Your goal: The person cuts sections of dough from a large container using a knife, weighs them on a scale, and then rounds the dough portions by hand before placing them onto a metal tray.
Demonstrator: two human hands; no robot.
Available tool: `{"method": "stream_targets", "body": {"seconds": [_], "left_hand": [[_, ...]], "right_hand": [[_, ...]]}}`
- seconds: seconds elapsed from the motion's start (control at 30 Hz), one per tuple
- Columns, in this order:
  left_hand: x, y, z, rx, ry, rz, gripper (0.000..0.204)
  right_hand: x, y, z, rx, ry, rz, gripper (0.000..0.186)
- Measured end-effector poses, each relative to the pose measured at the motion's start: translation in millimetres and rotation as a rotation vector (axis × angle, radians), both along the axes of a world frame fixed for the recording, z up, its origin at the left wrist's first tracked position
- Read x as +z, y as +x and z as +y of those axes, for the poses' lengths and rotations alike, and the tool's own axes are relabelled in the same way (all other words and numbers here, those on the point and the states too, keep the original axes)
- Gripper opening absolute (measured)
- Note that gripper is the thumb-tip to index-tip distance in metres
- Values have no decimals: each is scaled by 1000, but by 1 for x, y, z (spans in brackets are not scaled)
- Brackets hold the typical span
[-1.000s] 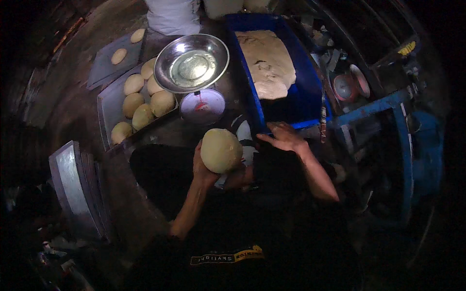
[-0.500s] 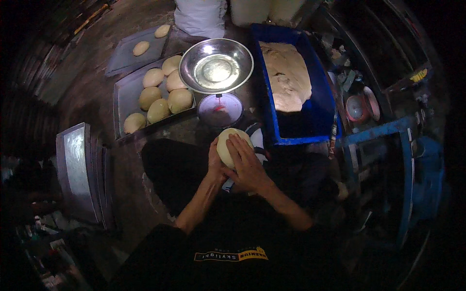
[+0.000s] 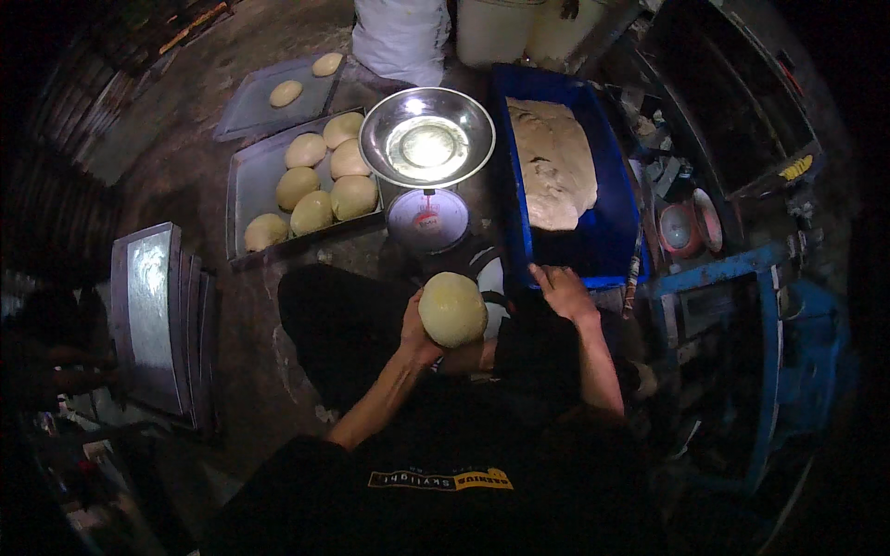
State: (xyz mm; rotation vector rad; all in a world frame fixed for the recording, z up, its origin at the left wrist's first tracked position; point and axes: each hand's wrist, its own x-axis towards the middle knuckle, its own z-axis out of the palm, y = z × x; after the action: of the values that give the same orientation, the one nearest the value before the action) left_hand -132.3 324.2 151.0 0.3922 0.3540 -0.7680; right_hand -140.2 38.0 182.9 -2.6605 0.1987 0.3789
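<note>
Dough ball [image 3: 452, 309], pale and smooth, sits in front of the person's body, held up in the left hand [image 3: 415, 332]. That hand is cupped against its left side and underside, fingers partly hidden behind it. The right hand [image 3: 565, 294] is apart from the ball, at the near end of the blue tub; its fingers are loosely bent and half open, with nothing seen in its grasp, and I cannot tell whether they touch the tub rim. Dark trouser legs [image 3: 338, 320] lie folded around the hands. To the left, several metal trays [image 3: 148, 315] lean upright in a row; to the right stands a blue metal frame [image 3: 774, 352].

Just beyond the ball is a scale [image 3: 427, 221] with a round dial, a shiny steel pan [image 3: 426, 139] on top. Right of it, the long blue tub [image 3: 614, 190] holds a large slab of dough [image 3: 553, 167] toward its far end. Left of the scale, a shallow tray [image 3: 248, 199] carries seven rounded dough pieces [image 3: 311, 213], grouped close together. Past that, another flat tray [image 3: 264, 102] bears two smaller dough pieces [image 3: 286, 93], set apart. Farthest off are a white sack [image 3: 401, 42] and pale containers [image 3: 496, 32].
</note>
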Motion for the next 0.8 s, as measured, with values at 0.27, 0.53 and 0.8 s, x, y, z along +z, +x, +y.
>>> {"method": "stream_targets", "body": {"seconds": [0.27, 0.53, 0.8], "left_hand": [[4, 11, -1, 88, 91, -55, 54], [19, 24, 26, 156, 3, -125, 52], [-10, 18, 27, 194, 134, -194, 46]], "right_hand": [[22, -15, 148, 246, 284, -528, 60], [14, -48, 176, 349, 342, -587, 73], [28, -23, 196, 453, 200, -660, 71]]}}
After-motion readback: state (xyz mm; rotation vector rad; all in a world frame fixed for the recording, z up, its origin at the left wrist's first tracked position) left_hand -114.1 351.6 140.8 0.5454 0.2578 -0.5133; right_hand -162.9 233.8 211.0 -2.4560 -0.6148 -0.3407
